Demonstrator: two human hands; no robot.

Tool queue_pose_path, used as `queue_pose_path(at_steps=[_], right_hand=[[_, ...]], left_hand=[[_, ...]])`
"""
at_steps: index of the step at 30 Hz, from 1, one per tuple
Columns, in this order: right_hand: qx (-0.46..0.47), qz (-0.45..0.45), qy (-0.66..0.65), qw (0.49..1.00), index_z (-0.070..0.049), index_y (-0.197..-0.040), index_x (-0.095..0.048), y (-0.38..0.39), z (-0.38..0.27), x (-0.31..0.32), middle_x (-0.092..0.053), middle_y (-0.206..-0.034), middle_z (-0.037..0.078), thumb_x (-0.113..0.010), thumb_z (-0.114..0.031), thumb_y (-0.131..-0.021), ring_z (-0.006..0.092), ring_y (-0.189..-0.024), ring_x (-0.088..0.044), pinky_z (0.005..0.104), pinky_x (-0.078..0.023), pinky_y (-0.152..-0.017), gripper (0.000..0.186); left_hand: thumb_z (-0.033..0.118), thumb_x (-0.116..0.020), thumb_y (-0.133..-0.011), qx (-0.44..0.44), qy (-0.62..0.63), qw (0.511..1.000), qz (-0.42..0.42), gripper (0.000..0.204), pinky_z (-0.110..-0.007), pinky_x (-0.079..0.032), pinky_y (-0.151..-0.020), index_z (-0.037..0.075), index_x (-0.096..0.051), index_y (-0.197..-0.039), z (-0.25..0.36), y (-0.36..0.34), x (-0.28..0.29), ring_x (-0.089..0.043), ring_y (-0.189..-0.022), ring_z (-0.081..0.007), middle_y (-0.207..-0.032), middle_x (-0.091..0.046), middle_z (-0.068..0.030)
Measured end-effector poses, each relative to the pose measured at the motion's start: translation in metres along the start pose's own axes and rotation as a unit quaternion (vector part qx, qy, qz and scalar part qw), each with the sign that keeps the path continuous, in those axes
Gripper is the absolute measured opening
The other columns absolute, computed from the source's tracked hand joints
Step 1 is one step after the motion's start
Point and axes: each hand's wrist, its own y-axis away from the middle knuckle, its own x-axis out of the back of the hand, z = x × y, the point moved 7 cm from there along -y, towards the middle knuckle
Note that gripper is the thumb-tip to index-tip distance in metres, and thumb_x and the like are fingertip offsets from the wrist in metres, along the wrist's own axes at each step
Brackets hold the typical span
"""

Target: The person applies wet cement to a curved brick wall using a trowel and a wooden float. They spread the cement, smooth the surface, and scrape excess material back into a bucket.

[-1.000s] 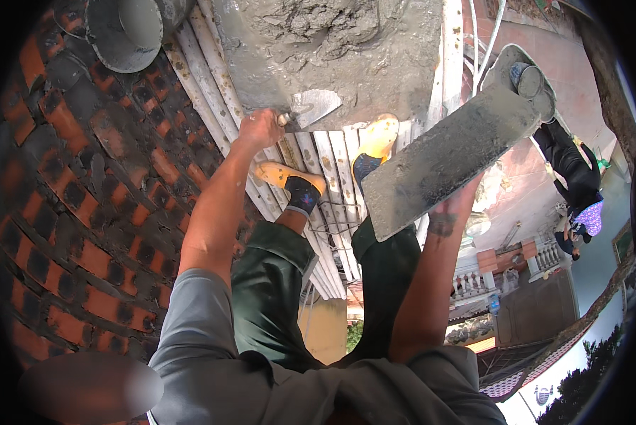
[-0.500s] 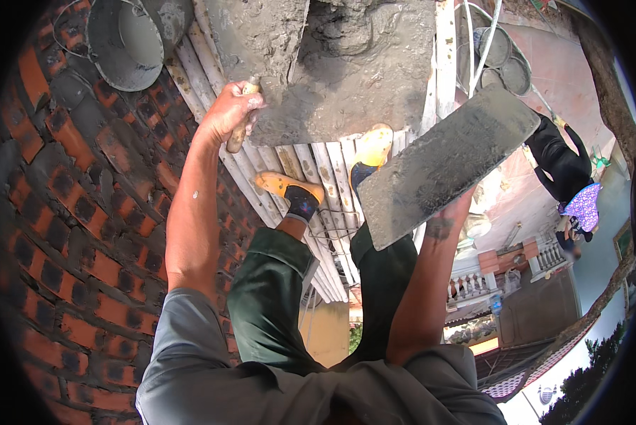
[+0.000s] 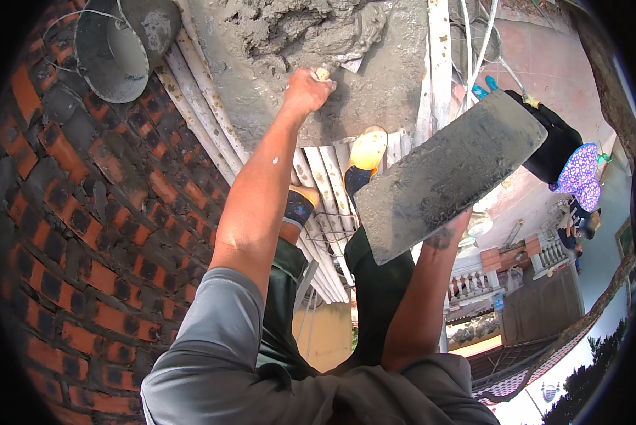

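My left hand (image 3: 309, 93) is closed around the pale wooden handle of a trowel (image 3: 352, 65), over a bed of wet grey mortar (image 3: 346, 106). Only a bit of the blade shows beside the heaped mortar. On the right, a long, flat plastering float (image 3: 456, 173), smeared with grey mortar, lies face up and tilted above my right knee. My right hand (image 3: 459, 223) supports it from below; the plate hides most of the fingers and the grip. No heap of mortar sits on the float.
A brick wall (image 3: 112, 283) with grey joints fills the left side. Beside it hangs a mortar-stained bucket (image 3: 112, 53). I stand on pale poles (image 3: 325, 184) in yellow shoes (image 3: 367, 147). Lower down at right, a person in dark clothes (image 3: 555, 145) holds a rope near another bucket (image 3: 488, 42).
My left hand has swung right and inward with the trowel, from the mortar's left edge to its middle. The view has shifted slightly. The float stays nearly in place.
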Motion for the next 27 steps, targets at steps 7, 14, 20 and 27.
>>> queue_pose_path(at_steps=[7,14,20,27], right_hand=[[0.004,0.009,0.014,1.000,-0.007,-0.147,-0.052,0.003,-0.009,-0.008,-0.062,-0.137,0.011,-0.055,-0.051,-0.106,0.0298,-0.121,-0.062,0.0454,-0.053,-0.102,0.061],[-0.034,0.017,-0.086,0.996,-0.007,-0.143,-0.054,-0.001,-0.010,-0.004,-0.064,-0.131,0.011,-0.055,-0.046,-0.106,0.0298,-0.115,-0.064,0.0434,-0.055,-0.096,0.053],[-0.030,0.028,-0.139,0.989,-0.005,-0.142,-0.055,0.000,-0.018,-0.008,-0.065,-0.131,0.013,-0.054,-0.040,-0.107,0.0300,-0.115,-0.064,0.0425,-0.056,-0.096,0.050],[-0.024,0.019,-0.089,0.996,-0.003,-0.142,-0.054,0.005,-0.015,-0.001,-0.064,-0.132,0.014,-0.054,-0.039,-0.107,0.0301,-0.117,-0.064,0.0426,-0.055,-0.097,0.050]], left_hand=[[0.008,-0.074,-0.089,0.002,0.119,0.993,0.017,0.008,-0.031,-0.047,-0.055,0.004,-0.068,-0.092,0.018,0.048,0.091,-0.055,-0.059,-0.0109,-0.072,-0.065,-0.0002],[0.012,-0.072,-0.089,-0.031,0.154,0.984,-0.077,0.022,-0.030,-0.040,-0.047,0.008,-0.058,-0.074,0.040,0.099,0.083,-0.049,-0.051,-0.0090,-0.064,-0.057,-0.0002],[0.022,-0.076,-0.085,-0.068,-0.097,0.982,-0.148,0.032,-0.044,-0.057,-0.084,-0.002,-0.072,-0.106,0.060,0.077,-0.085,-0.074,-0.088,-0.0307,-0.092,-0.075,-0.0230],[0.022,-0.078,-0.088,-0.015,0.038,0.993,0.114,0.025,-0.041,-0.054,-0.068,0.000,-0.072,-0.099,0.104,-0.052,-0.015,-0.066,-0.070,-0.0209,-0.080,-0.073,-0.0093]])
